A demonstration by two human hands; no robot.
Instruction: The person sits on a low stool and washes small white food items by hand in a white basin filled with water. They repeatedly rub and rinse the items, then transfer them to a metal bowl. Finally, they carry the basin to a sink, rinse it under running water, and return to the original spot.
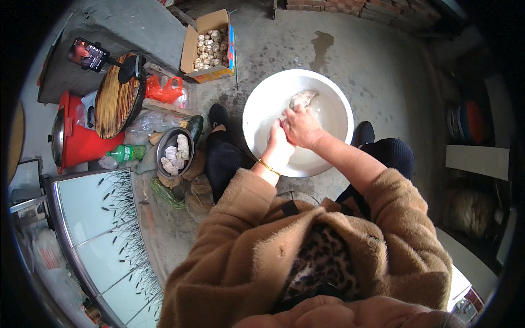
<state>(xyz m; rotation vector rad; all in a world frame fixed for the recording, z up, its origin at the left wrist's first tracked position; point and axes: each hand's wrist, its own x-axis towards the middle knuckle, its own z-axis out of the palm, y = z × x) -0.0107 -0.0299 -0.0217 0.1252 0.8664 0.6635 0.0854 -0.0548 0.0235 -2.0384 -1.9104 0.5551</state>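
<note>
A large white basin (262,102) stands on the floor between my feet, with water in it. My left hand (280,138) and my right hand (302,128) meet over its middle, the right partly covering the left. A yellow bangle (269,167) circles my left wrist. Just beyond my right fingers lies a pale, wet, crumpled thing (302,99), perhaps a cloth. Whether my fingers grip it, or anything between the palms, is hidden. To the left, a metal bowl (164,141) holds several twisted whitish cloths (181,147).
An open cardboard box (189,51) of garlic bulbs sits beyond the basin. At left are a phone (89,54) on a stand, a round wooden lid (117,94), a red pot (88,141), a green bottle (121,152) and a dark green squash (195,126). A tiled cabinet (90,217) stands nearer.
</note>
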